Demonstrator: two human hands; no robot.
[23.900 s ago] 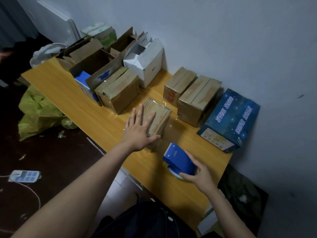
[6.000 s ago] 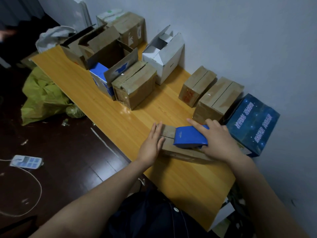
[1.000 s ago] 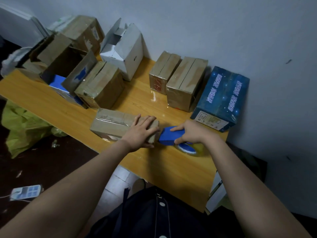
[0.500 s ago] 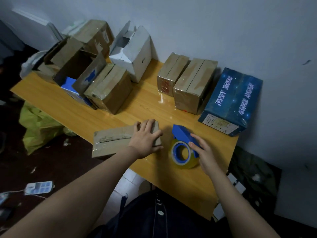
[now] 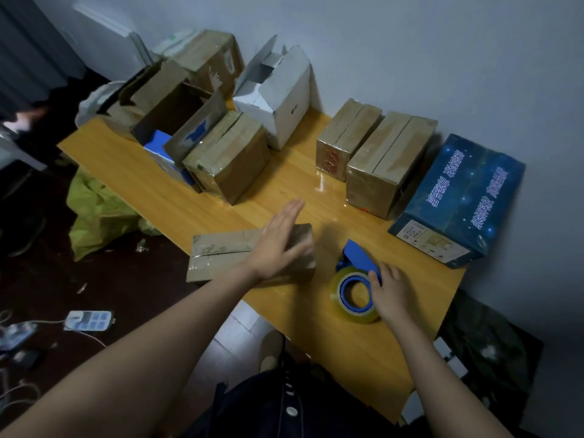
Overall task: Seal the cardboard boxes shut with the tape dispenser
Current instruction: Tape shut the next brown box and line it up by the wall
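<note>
A flat brown cardboard box (image 5: 221,251) with clear tape across it lies at the wooden table's (image 5: 347,349) near edge. My left hand (image 5: 278,245) is over its right end, flat, fingers straight and together, slightly blurred. To the right, the blue tape dispenser (image 5: 354,292) with its roll of clear tape lies on its side on the table. My right hand (image 5: 390,294) rests on the roll's right side, fingertips on the blue body.
Along the wall stand two taped brown boxes (image 5: 347,134) (image 5: 390,159), a blue printed box (image 5: 458,197), an open white box (image 5: 278,90), a closed brown box (image 5: 227,156) and open brown boxes (image 5: 170,109). A green bag (image 5: 94,210) and a power strip (image 5: 87,320) lie on the floor.
My left hand has lifted its fingers off the flat box and straightened them. The tape dispenser has come to lie on the table, with my right hand still on it.
</note>
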